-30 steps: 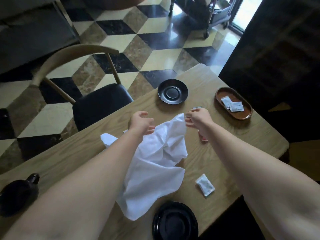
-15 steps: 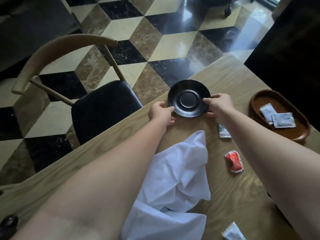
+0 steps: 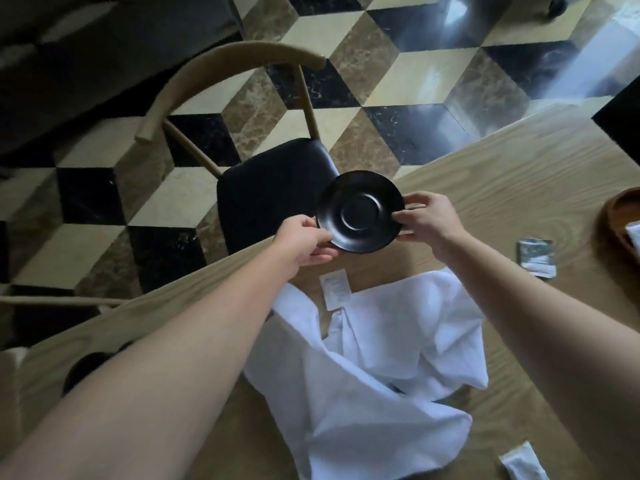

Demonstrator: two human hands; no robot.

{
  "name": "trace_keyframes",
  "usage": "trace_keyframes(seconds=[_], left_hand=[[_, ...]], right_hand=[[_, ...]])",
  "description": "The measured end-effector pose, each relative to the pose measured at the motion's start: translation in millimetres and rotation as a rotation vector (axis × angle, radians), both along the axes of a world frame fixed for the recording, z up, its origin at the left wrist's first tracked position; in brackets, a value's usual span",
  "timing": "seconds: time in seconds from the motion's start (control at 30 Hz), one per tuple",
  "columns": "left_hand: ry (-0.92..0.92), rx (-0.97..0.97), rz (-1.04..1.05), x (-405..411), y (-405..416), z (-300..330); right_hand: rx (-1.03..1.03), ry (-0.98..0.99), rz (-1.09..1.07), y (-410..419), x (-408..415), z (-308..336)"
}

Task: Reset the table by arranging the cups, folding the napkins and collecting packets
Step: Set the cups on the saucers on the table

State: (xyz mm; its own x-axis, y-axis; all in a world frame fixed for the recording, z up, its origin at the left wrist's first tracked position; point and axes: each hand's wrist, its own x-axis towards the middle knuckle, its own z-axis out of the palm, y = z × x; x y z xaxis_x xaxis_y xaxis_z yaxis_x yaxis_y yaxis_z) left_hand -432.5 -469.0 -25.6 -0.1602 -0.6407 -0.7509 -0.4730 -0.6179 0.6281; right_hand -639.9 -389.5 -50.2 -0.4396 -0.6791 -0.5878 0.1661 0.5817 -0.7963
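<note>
Now black saucer lifted off table, half a second ago still flat on it. Left hand and right hand pinch opposite rims, fingers curled. Crumpled napkin and white packet lie near side of saucer. Cup arranging under way.

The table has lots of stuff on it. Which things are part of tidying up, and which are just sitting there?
Part of the tidying:
- black saucer, in the grip of the left hand and right hand
- white napkin, crumpled
- packets: one by the napkin, a dark one, one at the bottom edge
- brown tray

Just there:
- chair
- table
</note>
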Motion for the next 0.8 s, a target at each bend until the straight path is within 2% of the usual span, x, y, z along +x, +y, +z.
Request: trace_keyframes(seconds=[0.13,0.3,0.7,0.8], left_hand=[[-0.128,-0.069,0.054,50,3,-1],[-0.275,-0.164,0.097,75,6,-9],[-0.385,-0.187,-0.068,64,7,-26],[-0.410,-0.204,-0.095,62,7,-25]], right_hand=[[0.007,-0.029,0.049,-14,51,-2],[0.029,-0.026,0.071,-22,85,-8],[0.143,0.059,0.054,-15,68,-23],[0.183,0.131,0.061,-15,68,-22]])
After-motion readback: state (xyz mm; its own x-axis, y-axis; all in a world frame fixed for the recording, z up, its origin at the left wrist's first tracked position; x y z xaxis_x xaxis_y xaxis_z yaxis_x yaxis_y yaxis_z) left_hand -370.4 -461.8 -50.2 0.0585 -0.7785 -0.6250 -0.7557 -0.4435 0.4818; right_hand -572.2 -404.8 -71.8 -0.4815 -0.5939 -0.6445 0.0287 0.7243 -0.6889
